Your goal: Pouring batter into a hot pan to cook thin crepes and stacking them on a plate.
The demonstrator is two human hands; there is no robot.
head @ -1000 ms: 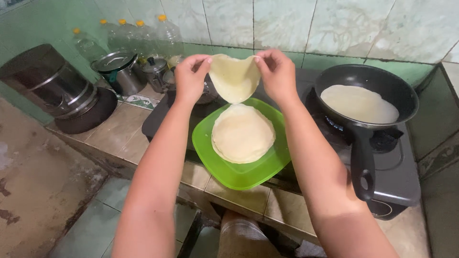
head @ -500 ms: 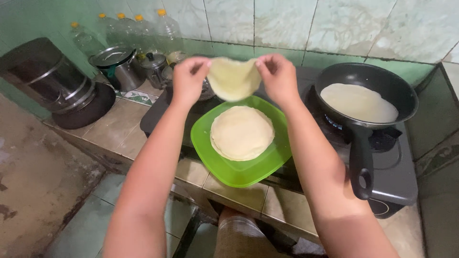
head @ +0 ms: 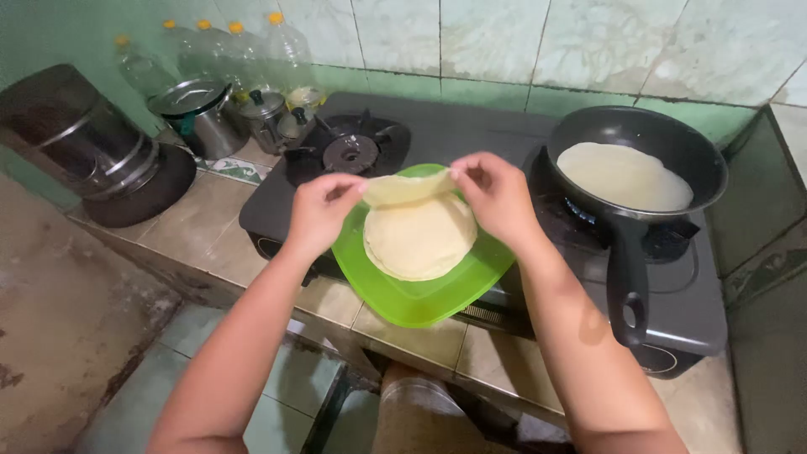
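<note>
Fingers of both hands pinch one thin pale wrapper (head: 403,188) by its far edge: I see my left hand (head: 322,210) clamped on its left end and my right hand (head: 496,197) on its right end, thumbs and fingertips closed on the sheet. It hangs low between them, just over the stack of wrappers (head: 419,238) on the green plate (head: 420,303). The sheet's lower edge blends into the stack, so I cannot tell whether they touch. My right fingers hide part of the plate's far rim. Beyond my right fingers sits a black pan (head: 639,143) with another wrapper in it, its handle pointing toward me. Beyond my left fingers lies a bare burner (head: 349,151), then pots and bottles, which are blurred. The plate's near edge overhangs the stove front.
</note>
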